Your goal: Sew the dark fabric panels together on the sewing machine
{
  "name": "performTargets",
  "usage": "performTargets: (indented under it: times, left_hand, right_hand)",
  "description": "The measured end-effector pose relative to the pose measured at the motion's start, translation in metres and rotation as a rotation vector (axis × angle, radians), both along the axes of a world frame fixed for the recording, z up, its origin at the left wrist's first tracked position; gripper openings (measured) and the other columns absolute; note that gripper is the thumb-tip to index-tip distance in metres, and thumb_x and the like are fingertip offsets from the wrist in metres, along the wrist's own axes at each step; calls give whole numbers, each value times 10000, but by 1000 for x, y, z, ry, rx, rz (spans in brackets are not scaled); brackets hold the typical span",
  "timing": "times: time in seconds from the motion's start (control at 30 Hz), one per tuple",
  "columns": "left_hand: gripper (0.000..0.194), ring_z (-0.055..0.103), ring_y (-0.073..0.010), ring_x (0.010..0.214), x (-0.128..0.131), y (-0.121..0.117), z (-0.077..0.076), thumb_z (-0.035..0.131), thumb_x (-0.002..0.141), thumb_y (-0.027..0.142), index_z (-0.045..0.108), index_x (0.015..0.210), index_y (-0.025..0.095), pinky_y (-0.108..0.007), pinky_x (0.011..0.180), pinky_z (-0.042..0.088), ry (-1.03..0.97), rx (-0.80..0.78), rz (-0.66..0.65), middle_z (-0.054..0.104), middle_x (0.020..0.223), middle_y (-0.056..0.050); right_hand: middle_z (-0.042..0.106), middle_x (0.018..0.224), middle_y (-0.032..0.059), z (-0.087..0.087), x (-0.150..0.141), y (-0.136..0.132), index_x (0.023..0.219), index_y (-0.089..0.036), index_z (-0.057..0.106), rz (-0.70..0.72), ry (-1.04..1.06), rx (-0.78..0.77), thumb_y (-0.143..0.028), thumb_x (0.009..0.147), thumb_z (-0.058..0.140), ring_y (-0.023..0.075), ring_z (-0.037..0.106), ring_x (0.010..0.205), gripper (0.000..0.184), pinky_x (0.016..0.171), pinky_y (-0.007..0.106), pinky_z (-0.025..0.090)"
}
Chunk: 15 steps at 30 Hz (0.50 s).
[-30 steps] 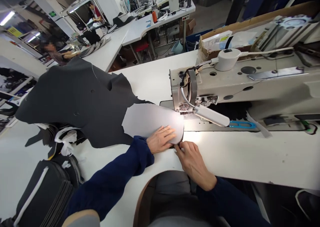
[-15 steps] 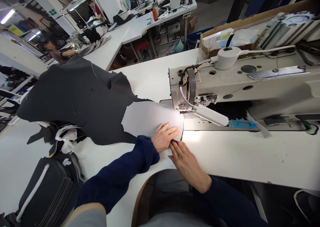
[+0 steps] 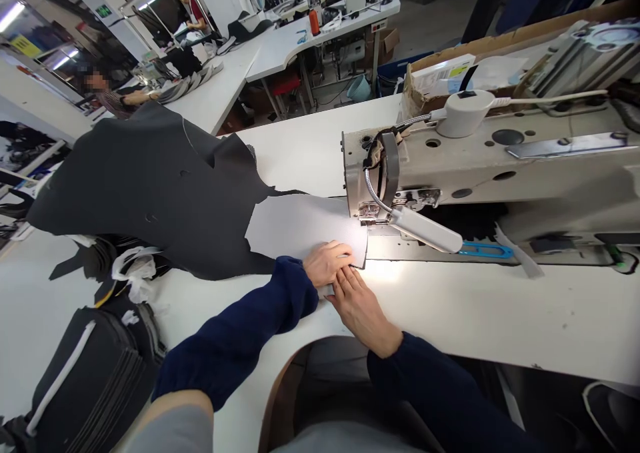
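A light grey fabric panel [image 3: 295, 223] lies flat, its right end under the sewing machine head [image 3: 370, 210]. It joins or overlaps a large dark grey sheet [image 3: 130, 180] spread to the left. My left hand [image 3: 326, 263] rests on the panel's near edge with fingers curled onto it; its fingertips are partly hidden. Touching that same edge and the left fingertips is my right hand [image 3: 363, 306], its fingers stretched out side by side and its thumb apart. A lamp [image 3: 425, 230] lights the panel by the needle area.
Stacked dark padded pieces [image 3: 85, 373] sit at the lower left, near a crumpled white plastic strip [image 3: 134, 273]. A blue tool [image 3: 485, 249] lies on the machine bed. Behind the machine stands a cardboard box [image 3: 413, 93]. A co-worker [image 3: 107, 93] sits at the far left.
My left fingers have gone from spread flat to curled at the panel's edge. My right hand has moved slightly left and up. The panel's near corner now shows beside my hands.
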<state>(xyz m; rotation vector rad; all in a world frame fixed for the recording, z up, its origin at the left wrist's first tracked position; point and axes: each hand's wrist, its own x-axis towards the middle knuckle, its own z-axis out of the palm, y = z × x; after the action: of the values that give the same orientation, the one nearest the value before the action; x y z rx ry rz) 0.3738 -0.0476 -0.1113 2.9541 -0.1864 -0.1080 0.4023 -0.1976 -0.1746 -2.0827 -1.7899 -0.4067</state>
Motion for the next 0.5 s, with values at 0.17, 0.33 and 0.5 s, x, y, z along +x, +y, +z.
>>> performTargets:
  times: [0.17,0.33,0.5]
  left_hand:
    - [206,433,-190,908,12,-3,-2,442,860,122,635,908,178,-299,804,412,23,61,36,532,994,-69]
    - [200,420,-195,914,25,0,-2,467,813,79,628,899,161,-286,814,409,32,67,46,517,993,-67]
    - [216,423,-200,926,35,5,-2,486,803,74,619,956,146,-283,818,411,28,93,52,512,1002,-74]
  right_hand:
    - [589,1132,240,3,11,6,1102,24,600,-1,4,-22,-269,922,450,325,514,1133,375,1010,458,390]
    - [598,1097,239,6,22,13,1061,11,613,-5,0,-5,-234,931,402,325,516,1127,349,1009,473,385]
    - [590,1122,242,3,32,21,1083,13,602,-19,9,5,-220,927,402,321,481,1175,344,1026,471,367]
